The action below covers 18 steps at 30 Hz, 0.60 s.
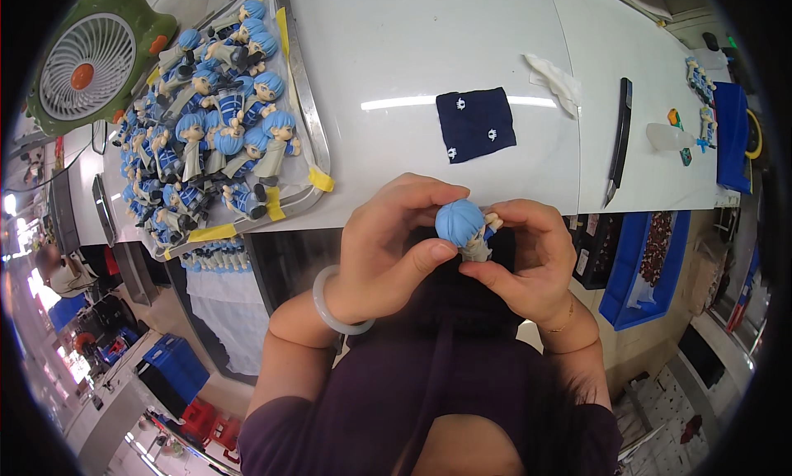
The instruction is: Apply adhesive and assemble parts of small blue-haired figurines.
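A small figurine [462, 225] with blue hair and a grey garment is held between my two hands, just in front of the table's near edge. My left hand [394, 241] has its thumb and fingers closed on the blue head. On the other side, my right hand [528, 249] pinches the figurine's body and arm between thumb and fingers. Part of the figurine is hidden behind my fingers. Beyond my hands, a dark navy cloth [477, 125] with small white motifs lies flat on the white table [371, 55].
At left, a metal tray [318, 158] edged with yellow tape holds many similar figurines; a green fan [91, 63] stands behind it. Right: a white cloth [557, 82], a black-handled cutter [620, 142], a clear bottle [667, 136] and blue bins [627, 299] below the table.
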Each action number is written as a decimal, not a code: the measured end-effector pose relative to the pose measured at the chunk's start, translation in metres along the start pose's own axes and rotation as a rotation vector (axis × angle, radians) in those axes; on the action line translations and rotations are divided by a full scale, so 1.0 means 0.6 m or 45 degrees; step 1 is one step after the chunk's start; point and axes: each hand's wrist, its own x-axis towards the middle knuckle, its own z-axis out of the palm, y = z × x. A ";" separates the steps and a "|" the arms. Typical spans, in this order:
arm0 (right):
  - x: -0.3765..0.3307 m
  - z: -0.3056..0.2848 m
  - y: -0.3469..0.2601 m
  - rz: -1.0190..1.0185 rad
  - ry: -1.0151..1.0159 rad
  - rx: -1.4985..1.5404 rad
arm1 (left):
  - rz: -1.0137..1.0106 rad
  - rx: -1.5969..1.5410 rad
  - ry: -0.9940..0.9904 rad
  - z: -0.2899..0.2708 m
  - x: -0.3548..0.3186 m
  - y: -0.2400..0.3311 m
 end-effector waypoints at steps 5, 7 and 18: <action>0.005 0.000 0.003 -0.095 -0.017 0.032 | 0.011 0.008 -0.036 -0.002 0.001 0.001; 0.008 -0.007 0.002 -0.107 -0.026 0.005 | 0.042 -0.011 -0.047 0.001 0.004 0.001; 0.015 -0.026 -0.003 -0.267 0.062 -0.189 | 0.133 0.151 -0.217 0.031 0.025 -0.018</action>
